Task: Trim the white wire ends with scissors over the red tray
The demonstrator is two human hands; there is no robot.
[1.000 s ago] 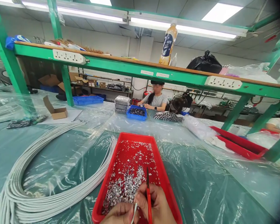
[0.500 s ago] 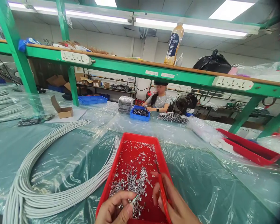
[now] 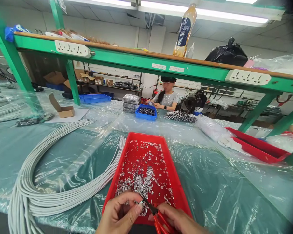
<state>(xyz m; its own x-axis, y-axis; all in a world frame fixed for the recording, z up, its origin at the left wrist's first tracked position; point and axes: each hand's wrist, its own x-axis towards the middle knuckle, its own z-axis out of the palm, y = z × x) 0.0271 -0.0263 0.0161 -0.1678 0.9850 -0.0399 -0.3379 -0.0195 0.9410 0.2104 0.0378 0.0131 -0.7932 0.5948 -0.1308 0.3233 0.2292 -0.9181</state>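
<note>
My left hand (image 3: 120, 214) is at the bottom edge, over the near end of a red tray (image 3: 175, 182). Its thumb and fingers pinch a small silver metal piece with a thin pale wire end. My right hand (image 3: 178, 219) grips red-handled pliers (image 3: 155, 214), whose dark tip touches the piece in my left fingers. The tray holds several small shiny metal terminals (image 3: 139, 180), heaped toward its near end.
A large coil of grey cables (image 3: 51, 191) lies left of the tray on the plastic-covered table. Red trays (image 3: 256, 148) sit at the right. A cardboard box (image 3: 63, 110) and blue bins (image 3: 145, 113) stand farther back. A seated person (image 3: 166, 99) works across the table under a green shelf (image 3: 136, 63).
My right hand has turned the pliers from upright to angled left, so that the tip meets the piece in my left fingers. The view has tilted slightly.
</note>
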